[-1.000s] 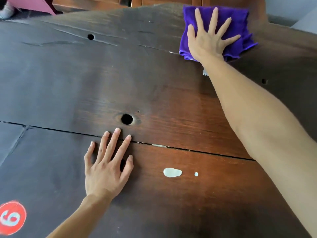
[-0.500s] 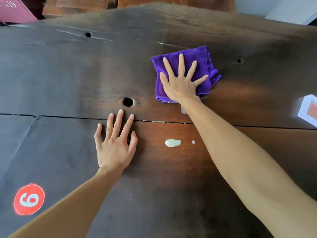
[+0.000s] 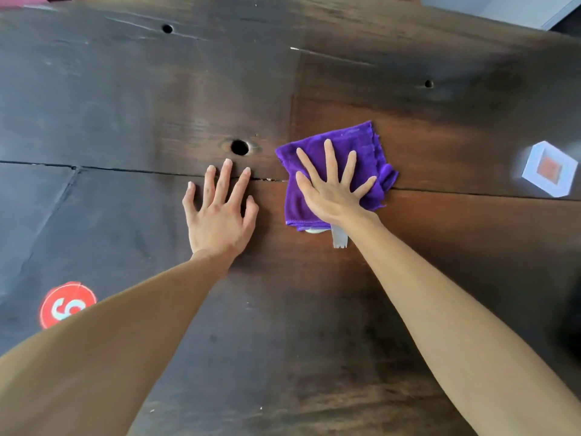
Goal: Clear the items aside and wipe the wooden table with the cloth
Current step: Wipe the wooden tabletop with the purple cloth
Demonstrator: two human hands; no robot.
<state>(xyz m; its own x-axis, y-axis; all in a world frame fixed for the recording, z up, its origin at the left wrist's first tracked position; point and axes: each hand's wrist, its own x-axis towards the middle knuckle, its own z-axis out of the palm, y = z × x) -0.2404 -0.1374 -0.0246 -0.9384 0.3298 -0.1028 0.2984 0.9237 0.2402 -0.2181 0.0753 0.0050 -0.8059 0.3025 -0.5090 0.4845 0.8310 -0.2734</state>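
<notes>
dark, weathered planks fill nearly the whole view: a wooden table (image 3: 132,99) with a long crack running across it from left to right, worn to a reddish brown on its right half and dull grey-brown on its left. a round knot hole (image 3: 239,147) sits just above the crack near the middle, and two smaller holes mark the far planks, one at upper left (image 3: 167,28) and one at upper right (image 3: 428,84). a person's right hand (image 3: 334,191) lies flat with fingers spread wide on a folded purple cloth (image 3: 371,146), pressing it against the wood rather than gripping it; the cloth straddles the crack just right of the knot hole. a pale tag (image 3: 339,239) hangs out from the cloth's near edge beside the wrist, and a sliver of something white (image 3: 314,230) shows under that same edge; what it is cannot be told. the left hand (image 3: 220,215) rests palm down on the bare wood just beside the cloth, fingers open and reaching to the crack, holding nothing. a round red sticker (image 3: 64,302) with a white numeral lies near the left forearm. a blurred white box with an orange square (image 3: 550,169) stands at the right edge. beyond the far right corner of the table, a pale patch of floor or wall (image 3: 503,7) shows.
</notes>
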